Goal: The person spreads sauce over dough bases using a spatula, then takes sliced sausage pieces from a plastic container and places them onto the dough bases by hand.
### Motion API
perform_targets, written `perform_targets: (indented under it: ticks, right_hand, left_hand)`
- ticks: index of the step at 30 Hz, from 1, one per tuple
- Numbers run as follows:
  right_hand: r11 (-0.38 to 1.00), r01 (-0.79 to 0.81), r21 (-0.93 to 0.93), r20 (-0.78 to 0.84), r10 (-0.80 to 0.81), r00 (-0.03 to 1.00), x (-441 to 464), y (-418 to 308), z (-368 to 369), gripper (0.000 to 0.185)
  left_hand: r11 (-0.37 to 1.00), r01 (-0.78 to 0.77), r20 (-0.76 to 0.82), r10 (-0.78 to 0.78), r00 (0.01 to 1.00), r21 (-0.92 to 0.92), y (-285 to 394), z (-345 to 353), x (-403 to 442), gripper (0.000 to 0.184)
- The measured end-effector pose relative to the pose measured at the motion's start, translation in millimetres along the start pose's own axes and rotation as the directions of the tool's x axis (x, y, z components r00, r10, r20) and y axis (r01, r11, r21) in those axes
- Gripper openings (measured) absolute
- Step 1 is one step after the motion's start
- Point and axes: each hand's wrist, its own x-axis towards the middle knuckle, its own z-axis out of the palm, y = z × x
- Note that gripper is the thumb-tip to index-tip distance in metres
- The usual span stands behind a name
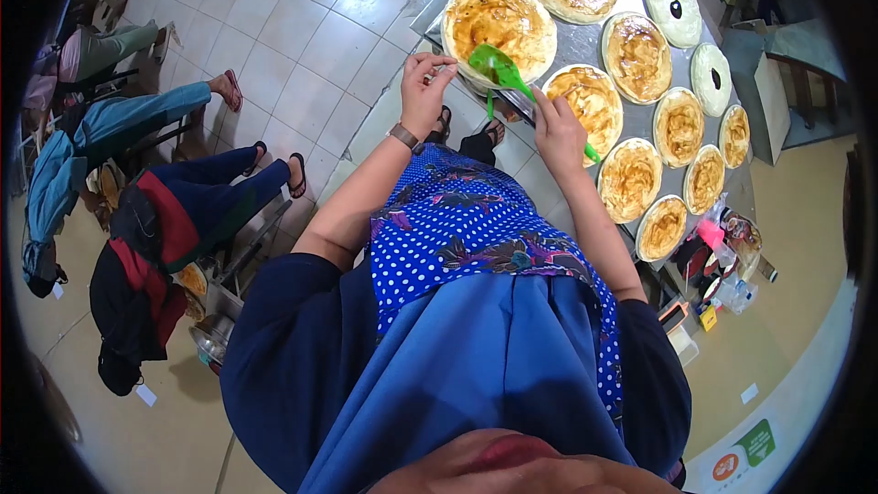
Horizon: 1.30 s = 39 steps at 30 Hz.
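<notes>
Right fingers [556, 119] hold a green spatula [495, 65] over a brown-topped dough round [503, 18]

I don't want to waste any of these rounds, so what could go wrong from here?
A knock from your left hand could shift the round at the edge of the metal table. Drips from the green spatula in your right hand might reach the floor. Other rounds stand close together, so reaching across could smear their glossy tops.

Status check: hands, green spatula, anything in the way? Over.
Right hand gripping green spatula. Left hand at rim of brown-topped round, contact unclear. Spatula's head over that round. Nothing visibly blocking it.
</notes>
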Motion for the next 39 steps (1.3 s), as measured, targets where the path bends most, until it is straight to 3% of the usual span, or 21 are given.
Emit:
perform_targets:
  ticks: [1,3,5,7,9,10,11,13,17,19,22,23,25,26,29,30,33,35,36,37,39]
  right_hand:
    - [0.998,0.044,-0.052,0.02,-0.043,0.999,7.8,2.2,5.9,0.032]
    - [0.991,0.089,-0.102,0.042,-0.085,0.995,19.6,9.0,14.4,0.035]
    - [0.984,-0.072,-0.163,0.001,0.073,0.997,28.4,24.0,16.2,0.04]
    - [0.982,-0.111,-0.155,-0.019,0.109,0.994,30.7,26.3,11.0,0.037]
    - [0.99,-0.14,-0.034,0.036,0.141,0.989,24.7,23.3,7.6,0.033]
    - [0.985,-0.162,-0.053,0.147,0.168,0.975,18.4,18.9,12.4,0.03]
    - [0.985,-0.161,-0.057,0.147,0.168,0.975,10.7,13.5,12.6,0.03]
    - [0.992,-0.117,0.04,0.354,0.096,0.931,-6.4,-0.8,6.3,0.027]
    - [0.977,-0.105,0.184,0.39,0.026,0.921,-15.6,0.5,-7.3,0.025]
    - [0.909,-0.314,0.273,0.337,0.215,0.917,10.3,4.8,-5.1,0.024]
    - [0.875,-0.421,0.238,0.294,0.348,0.89,54.8,10.3,16.6,0.026]
    - [0.876,-0.419,0.238,0.291,0.347,0.892,53.1,3.7,19.0,0.026]
    - [0.9,-0.392,0.192,0.466,0.268,0.843,46.2,-17.1,20.1,0.026]
    - [0.884,-0.325,0.335,0.515,0.117,0.849,33.4,-20.0,21.2,0.028]
    - [0.849,-0.381,0.366,0.496,0.168,0.852,41.7,-18.6,20.0,0.029]
    - [0.832,-0.466,0.3,0.469,0.296,0.832,63.2,-6.9,22.5,0.029]
    - [0.876,-0.394,0.279,0.271,0.322,0.907,105.9,15.1,35.5,0.029]
    - [0.883,-0.424,0.199,0.388,0.327,0.862,98.7,1.8,44.2,0.029]
    - [0.893,-0.335,0.299,0.438,0.183,0.88,86.6,-1.4,48.1,0.029]
    - [0.893,-0.336,0.298,0.434,0.187,0.881,78.5,-6.9,42.7,0.029]
    - [0.852,-0.284,0.439,0.556,-0.01,0.831,61.7,-15.3,31.0,0.031]
  left_hand:
    - [0.979,0.136,0.008,-0.137,0.991,-0.152,0.2,-3.1,-1.4,0.017]
    - [0.965,0.194,-0.008,-0.198,0.98,-0.176,-0.7,-12.0,-4.9,0.016]
    - [0.948,0.246,-0.026,-0.256,0.966,-0.204,-5.8,-23.1,-7.4,0.014]
    - [0.935,0.321,-0.027,-0.328,0.944,-0.153,-17.0,-34.7,-13.3,0.02]
    - [0.91,0.368,-0.021,-0.379,0.925,-0.192,-24.5,-43.5,-19.2,0.021]
    - [0.882,0.411,-0.009,-0.425,0.905,-0.231,-26.2,-45.7,-20.6,0.021]
    - [0.881,0.411,-0.008,-0.424,0.905,-0.235,-27.5,-47.4,-22.7,0.021]
    - [0.828,0.493,-0.009,-0.514,0.858,-0.267,-24.7,-52.8,-25.2,0.021]
    - [0.836,0.478,-0.019,-0.501,0.865,-0.269,-35.8,-57.9,-28.0,0.021]
    - [0.819,0.484,-0.02,-0.515,0.857,-0.309,-35.8,-56.3,-27.4,0.016]
    - [0.823,0.474,0.004,-0.498,0.867,-0.313,-28.6,-53.0,-24.9,0.017]
    - [0.824,0.471,0.004,-0.495,0.869,-0.314,-27.3,-53.3,-24.6,0.017]
    - [0.826,0.478,0.007,-0.499,0.867,-0.299,-25.8,-55.4,-21.5,0.019]
    - [0.827,0.476,0.007,-0.497,0.868,-0.299,-26.0,-57.5,-22.5,0.019]
    - [0.83,0.472,-0.008,-0.497,0.868,-0.297,-28.1,-64.8,-22.7,0.022]
    - [0.815,0.488,-0.002,-0.515,0.857,-0.312,-27.9,-67.5,-24.1,0.022]
    - [0.8,0.505,0.004,-0.533,0.846,-0.324,-25.1,-70.8,-26.8,0.022]
    - [0.804,0.503,0.004,-0.529,0.849,-0.317,-23.3,-73.0,-24.5,0.022]
    - [0.806,0.499,0.0,-0.527,0.85,-0.319,-23.4,-73.0,-25.3,0.022]
    - [0.807,0.497,-0.004,-0.525,0.851,-0.32,-23.8,-73.6,-25.8,0.022]
    - [0.797,0.505,0.006,-0.533,0.846,-0.33,-25.6,-76.1,-26.3,0.022]
